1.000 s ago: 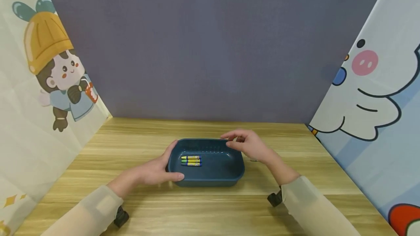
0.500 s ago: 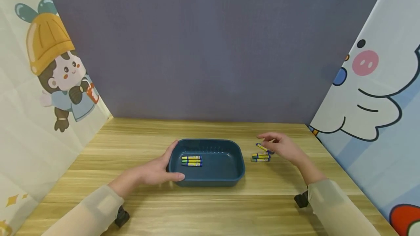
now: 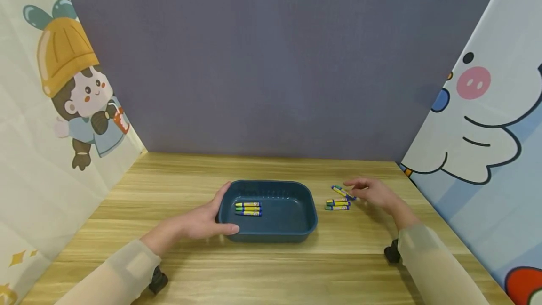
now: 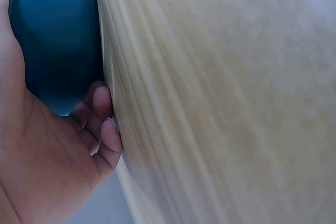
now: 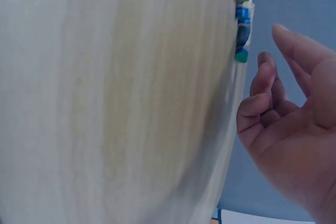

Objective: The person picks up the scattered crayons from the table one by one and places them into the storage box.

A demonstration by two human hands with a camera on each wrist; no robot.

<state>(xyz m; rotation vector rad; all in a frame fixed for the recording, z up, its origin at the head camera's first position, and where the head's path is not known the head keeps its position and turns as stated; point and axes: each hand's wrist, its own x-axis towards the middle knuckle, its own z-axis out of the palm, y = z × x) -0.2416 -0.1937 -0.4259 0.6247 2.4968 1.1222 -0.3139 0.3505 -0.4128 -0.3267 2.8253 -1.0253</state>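
A dark blue rectangular plastic tray stands on the table. My left hand grips its left end, thumb along the front rim; in the left wrist view, the other fingers curl in at the tray's lower side. Inside the tray lie three crayons in a row, towards the left. Right of the tray, several more crayons lie close together, and one slanted crayon lies just behind them. My right hand hovers beside the slanted crayon, fingers loosely bent and apart, holding nothing.
The wooden table extends around the tray. A grey-purple panel rises at its back edge. Printed cloths hang on the left and right.
My right hand has gone from the tray's back right corner to the crayons on the right, then slightly further right, off the slanted crayon. The left hand stays on the tray.
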